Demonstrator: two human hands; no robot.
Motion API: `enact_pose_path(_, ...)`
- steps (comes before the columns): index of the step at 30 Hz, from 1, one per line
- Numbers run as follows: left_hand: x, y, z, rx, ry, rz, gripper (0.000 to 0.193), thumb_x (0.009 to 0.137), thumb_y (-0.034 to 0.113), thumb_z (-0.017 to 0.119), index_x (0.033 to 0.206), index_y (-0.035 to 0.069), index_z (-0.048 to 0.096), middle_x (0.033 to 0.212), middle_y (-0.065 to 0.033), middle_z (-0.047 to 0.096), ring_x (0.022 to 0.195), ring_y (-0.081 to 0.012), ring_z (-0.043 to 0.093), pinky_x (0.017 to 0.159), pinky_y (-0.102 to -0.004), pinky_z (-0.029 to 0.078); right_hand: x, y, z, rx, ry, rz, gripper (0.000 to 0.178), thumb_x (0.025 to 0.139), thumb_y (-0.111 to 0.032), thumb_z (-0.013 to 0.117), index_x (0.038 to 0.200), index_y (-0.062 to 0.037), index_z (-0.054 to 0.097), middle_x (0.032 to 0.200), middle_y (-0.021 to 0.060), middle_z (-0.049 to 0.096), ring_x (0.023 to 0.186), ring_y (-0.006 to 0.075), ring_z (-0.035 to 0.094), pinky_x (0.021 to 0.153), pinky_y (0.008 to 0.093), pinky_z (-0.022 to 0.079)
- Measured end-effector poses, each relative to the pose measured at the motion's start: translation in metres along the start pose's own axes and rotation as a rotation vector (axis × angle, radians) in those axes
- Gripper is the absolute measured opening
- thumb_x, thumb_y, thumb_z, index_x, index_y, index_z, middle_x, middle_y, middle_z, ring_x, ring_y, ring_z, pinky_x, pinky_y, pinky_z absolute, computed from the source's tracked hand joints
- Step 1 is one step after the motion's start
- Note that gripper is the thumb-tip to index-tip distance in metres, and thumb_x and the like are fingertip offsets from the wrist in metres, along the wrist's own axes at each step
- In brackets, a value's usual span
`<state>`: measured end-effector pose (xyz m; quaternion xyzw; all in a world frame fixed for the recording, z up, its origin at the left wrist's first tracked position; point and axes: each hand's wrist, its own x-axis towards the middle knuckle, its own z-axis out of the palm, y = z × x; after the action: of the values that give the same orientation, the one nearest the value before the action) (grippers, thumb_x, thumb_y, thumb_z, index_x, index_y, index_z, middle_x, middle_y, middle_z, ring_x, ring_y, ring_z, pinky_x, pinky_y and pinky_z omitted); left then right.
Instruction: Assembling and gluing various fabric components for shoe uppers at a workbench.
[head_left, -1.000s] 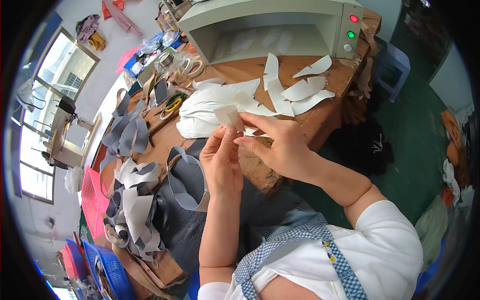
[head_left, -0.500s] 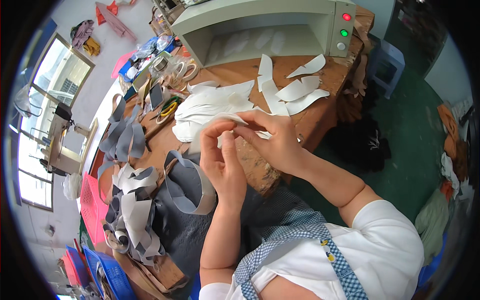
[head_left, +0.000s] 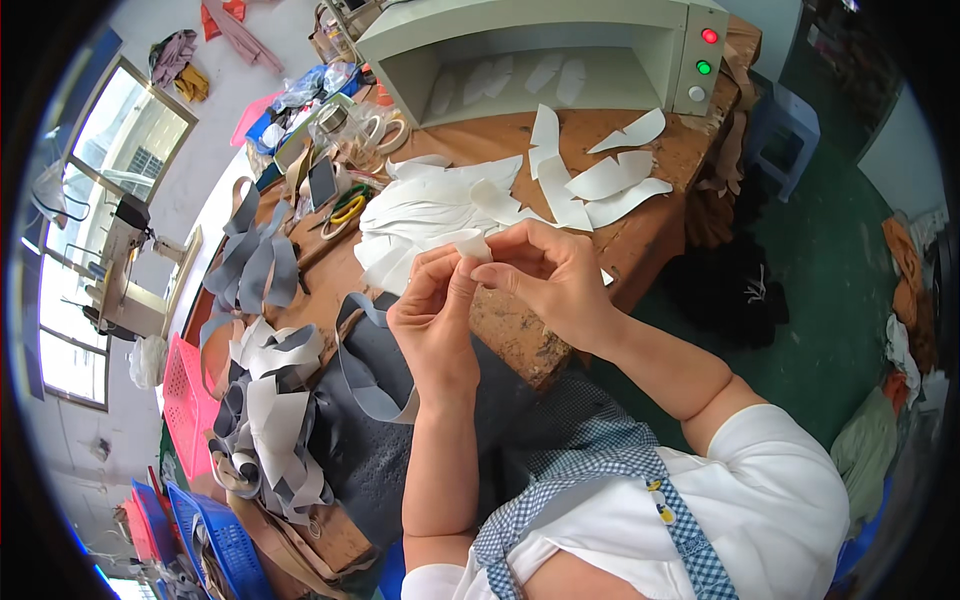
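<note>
At far left, a bright window behind a sewing machine. Lower down, a pink basket and, farther down, a blue basket. Next, on the brown desk, grey strips in loose loops, with a tangle of white and grey scraps nearer the person. To the right of those, yellow-handled scissors and, farther down, a dark grey sheet. Then a spread pile of white pieces, just beyond the hands. Left hand bent upward, pinching a small white piece between thumb and fingers, raised above the near edge of the desk. Right hand grasping the right end of the same piece, thumb below and forefinger curled above. Behind, a pale grey open-fronted box, with more white shapes inside and red and green lights at its right end. In front of it, several loose white cut pieces, some overlapping. At right, on the green floor, a bluish stool and a black heap.
</note>
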<state>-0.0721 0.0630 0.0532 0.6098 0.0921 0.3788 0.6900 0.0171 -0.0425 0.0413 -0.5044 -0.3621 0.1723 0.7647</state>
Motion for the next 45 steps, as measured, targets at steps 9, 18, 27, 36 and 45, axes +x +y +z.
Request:
enact_pose_path(9,-0.007,-0.018,-0.007,-0.113,0.222,0.004,0.008,0.097,0.010,0.061,0.095,0.002,0.061,0.100,-0.0032,0.063,0.093,-0.0094,0.059,0.090,-0.0262,0.047,0.017,0.027,-0.011,0.172,0.196,0.107,0.013,0.095,-0.010,0.061,0.096,0.0018,0.065,0.091,0.0067,0.069,0.081,0.0137,0.068,0.074,0.0290,0.059)
enact_pose_path(18,0.007,0.028,-0.122,-0.022,0.579,0.208,0.019,0.101,0.020,0.054,0.109,0.003,0.058,0.105,-0.0101,0.067,0.091,-0.0184,0.069,0.078,-0.0281,0.059,0.051,0.046,-0.214,-0.001,0.623,0.040,0.009,0.095,-0.016,0.061,0.094,-0.0075,0.063,0.075,-0.0004,0.062,0.059,0.0076,0.053,0.054,0.0195,0.041)
enact_pose_path(27,-0.017,0.031,-0.102,-0.038,0.519,0.117,0.023,0.103,0.021,0.052,0.111,0.000,0.056,0.103,-0.0099,0.067,0.092,-0.0160,0.068,0.075,-0.0262,0.058,0.184,0.066,-0.299,0.082,0.824,-0.052,0.011,0.096,-0.006,0.057,0.098,0.0038,0.052,0.088,0.0144,0.064,0.080,0.0280,0.071,0.075,0.0379,0.062)
enact_pose_path(36,-0.021,0.027,-0.079,-0.017,0.584,-0.084,0.021,0.103,0.015,0.051,0.117,-0.001,0.051,0.098,-0.0062,0.066,0.084,-0.0081,0.064,0.070,-0.0204,0.054,0.283,0.140,-0.371,0.263,1.175,0.105,0.029,0.095,0.001,0.049,0.120,0.0130,0.042,0.102,0.0229,0.059,0.077,0.0365,0.071,0.067,0.0395,0.064)
enact_pose_path(45,-0.014,0.012,-0.057,-0.126,0.376,-0.296,0.018,0.101,0.013,0.052,0.114,0.001,0.051,0.093,-0.0069,0.064,0.080,-0.0126,0.065,0.070,-0.0273,0.054,0.258,0.125,-0.324,0.091,0.908,0.339,0.044,0.091,0.002,0.046,0.133,0.0070,0.033,0.122,0.0263,0.049,0.105,0.0406,0.063,0.083,0.0474,0.062)
